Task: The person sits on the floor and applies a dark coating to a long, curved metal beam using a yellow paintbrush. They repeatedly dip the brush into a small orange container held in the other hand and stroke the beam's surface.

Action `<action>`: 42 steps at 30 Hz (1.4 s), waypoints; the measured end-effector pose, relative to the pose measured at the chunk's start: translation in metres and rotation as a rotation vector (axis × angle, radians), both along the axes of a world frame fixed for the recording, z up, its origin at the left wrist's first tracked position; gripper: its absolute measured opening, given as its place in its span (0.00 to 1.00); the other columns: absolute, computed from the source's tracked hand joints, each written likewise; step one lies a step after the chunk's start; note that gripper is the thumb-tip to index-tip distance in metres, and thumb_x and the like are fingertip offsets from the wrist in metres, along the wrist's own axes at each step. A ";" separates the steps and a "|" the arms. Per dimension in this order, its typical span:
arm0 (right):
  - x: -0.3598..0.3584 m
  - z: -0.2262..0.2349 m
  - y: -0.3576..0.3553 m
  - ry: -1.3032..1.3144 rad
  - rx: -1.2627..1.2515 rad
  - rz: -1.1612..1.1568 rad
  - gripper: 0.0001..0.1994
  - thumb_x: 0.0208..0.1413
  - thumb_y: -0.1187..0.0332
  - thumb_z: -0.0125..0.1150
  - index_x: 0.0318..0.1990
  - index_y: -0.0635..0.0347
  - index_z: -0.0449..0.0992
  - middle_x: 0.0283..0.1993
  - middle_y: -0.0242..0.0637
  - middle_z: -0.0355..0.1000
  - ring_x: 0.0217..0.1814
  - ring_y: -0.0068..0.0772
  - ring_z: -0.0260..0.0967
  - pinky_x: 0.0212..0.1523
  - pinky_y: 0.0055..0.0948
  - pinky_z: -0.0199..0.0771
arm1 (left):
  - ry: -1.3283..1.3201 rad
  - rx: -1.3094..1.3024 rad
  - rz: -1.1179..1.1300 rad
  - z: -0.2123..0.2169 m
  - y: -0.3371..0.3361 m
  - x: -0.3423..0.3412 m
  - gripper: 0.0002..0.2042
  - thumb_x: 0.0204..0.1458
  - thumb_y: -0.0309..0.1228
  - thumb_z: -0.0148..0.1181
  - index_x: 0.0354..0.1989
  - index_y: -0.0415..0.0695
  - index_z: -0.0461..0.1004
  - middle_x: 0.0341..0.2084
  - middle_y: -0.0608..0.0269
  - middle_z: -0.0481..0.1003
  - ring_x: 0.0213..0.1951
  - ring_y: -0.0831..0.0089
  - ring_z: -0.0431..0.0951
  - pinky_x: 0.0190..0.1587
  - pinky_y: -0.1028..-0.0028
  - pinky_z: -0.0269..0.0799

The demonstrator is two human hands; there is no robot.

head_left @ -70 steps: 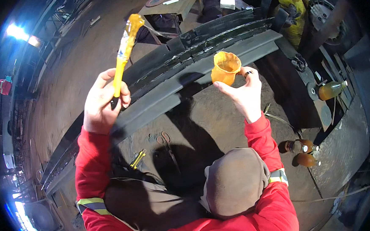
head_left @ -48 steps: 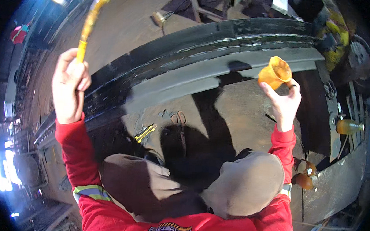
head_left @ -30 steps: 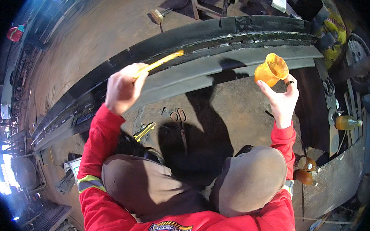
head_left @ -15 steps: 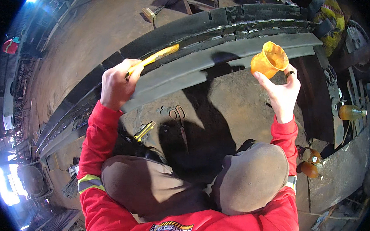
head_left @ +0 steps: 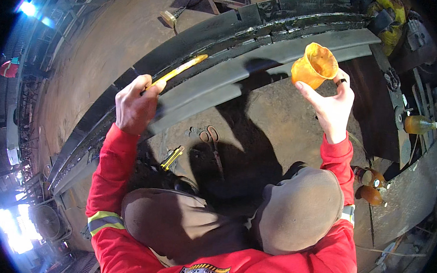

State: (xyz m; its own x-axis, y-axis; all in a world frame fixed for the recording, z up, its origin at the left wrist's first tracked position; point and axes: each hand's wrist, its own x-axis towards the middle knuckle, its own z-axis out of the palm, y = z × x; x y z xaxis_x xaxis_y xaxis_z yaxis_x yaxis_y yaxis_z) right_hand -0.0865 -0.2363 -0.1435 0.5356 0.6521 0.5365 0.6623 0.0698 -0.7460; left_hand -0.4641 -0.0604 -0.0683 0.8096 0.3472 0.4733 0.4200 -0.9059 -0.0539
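A yellow, seemingly paint-coated brush is held aslant left of a wavy-rimmed orange cup.

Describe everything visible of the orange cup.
The orange cup is yellow-orange, with a wavy, uneven rim flaring out above a narrower waist. Its wall looks thin, perhaps plastic, with a blotchy surface. The mouth is open and tilts toward the upper right of the picture; the inside shows darker patches, but how full it is can't be told. The person's right grip holds it, thumb low on the near side. In view, it overlaps the grey metal strip.
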 end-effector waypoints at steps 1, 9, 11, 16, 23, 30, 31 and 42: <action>0.000 0.000 0.000 -0.011 0.008 -0.005 0.33 0.32 0.61 0.87 0.42 0.62 0.68 0.41 0.34 0.68 0.44 0.27 0.66 0.50 0.28 0.69 | 0.024 0.058 -0.035 0.002 0.004 0.001 0.14 0.45 0.16 0.63 0.40 0.47 0.79 0.28 0.58 0.72 0.25 0.61 0.75 0.27 0.68 0.72; 0.004 -0.002 0.003 -0.004 0.040 -0.029 0.33 0.31 0.59 0.88 0.41 0.61 0.68 0.40 0.33 0.67 0.43 0.27 0.65 0.49 0.27 0.70 | 0.184 -0.075 0.026 0.028 0.007 -0.012 0.15 0.45 0.16 0.62 0.41 0.46 0.81 0.27 0.59 0.70 0.24 0.62 0.76 0.27 0.68 0.73; 0.003 -0.001 0.005 0.020 0.062 -0.018 0.33 0.31 0.59 0.88 0.40 0.60 0.69 0.40 0.33 0.66 0.43 0.26 0.65 0.48 0.27 0.70 | 0.228 -0.028 0.036 0.034 0.009 0.015 0.13 0.47 0.17 0.61 0.40 0.47 0.81 0.28 0.59 0.70 0.25 0.61 0.76 0.27 0.67 0.73; 0.005 -0.001 0.002 -0.015 0.084 -0.034 0.32 0.29 0.60 0.88 0.39 0.60 0.70 0.39 0.32 0.67 0.42 0.27 0.67 0.47 0.27 0.70 | 0.255 0.085 0.031 0.045 -0.003 0.076 0.11 0.50 0.21 0.62 0.41 0.47 0.80 0.28 0.59 0.70 0.26 0.59 0.77 0.28 0.66 0.74; 0.009 0.000 0.002 -0.011 0.118 -0.056 0.32 0.29 0.59 0.88 0.41 0.65 0.75 0.43 0.37 0.71 0.45 0.31 0.71 0.50 0.29 0.73 | 0.541 0.005 0.046 0.094 -0.013 0.050 0.13 0.48 0.20 0.60 0.43 0.45 0.78 0.28 0.57 0.68 0.25 0.56 0.76 0.28 0.62 0.71; 0.004 -0.002 0.002 -0.028 0.090 -0.054 0.32 0.31 0.59 0.87 0.42 0.64 0.74 0.43 0.34 0.70 0.48 0.28 0.68 0.54 0.29 0.68 | 0.519 0.115 -0.094 0.074 -0.005 0.120 0.13 0.49 0.20 0.59 0.44 0.45 0.76 0.26 0.55 0.67 0.24 0.55 0.75 0.27 0.61 0.71; 0.004 -0.001 0.000 -0.024 0.079 -0.050 0.32 0.32 0.60 0.87 0.43 0.63 0.72 0.44 0.32 0.68 0.49 0.24 0.66 0.56 0.26 0.66 | 0.532 0.130 -0.098 0.070 -0.005 0.120 0.14 0.49 0.20 0.60 0.45 0.46 0.76 0.26 0.55 0.67 0.24 0.54 0.75 0.27 0.61 0.71; 0.015 -0.009 -0.002 0.057 0.131 -0.068 0.30 0.29 0.55 0.84 0.41 0.62 0.80 0.38 0.36 0.75 0.48 0.38 0.69 0.51 0.36 0.69 | 0.665 0.062 0.036 0.087 -0.016 0.105 0.14 0.49 0.19 0.59 0.45 0.46 0.77 0.26 0.55 0.68 0.25 0.54 0.76 0.27 0.61 0.72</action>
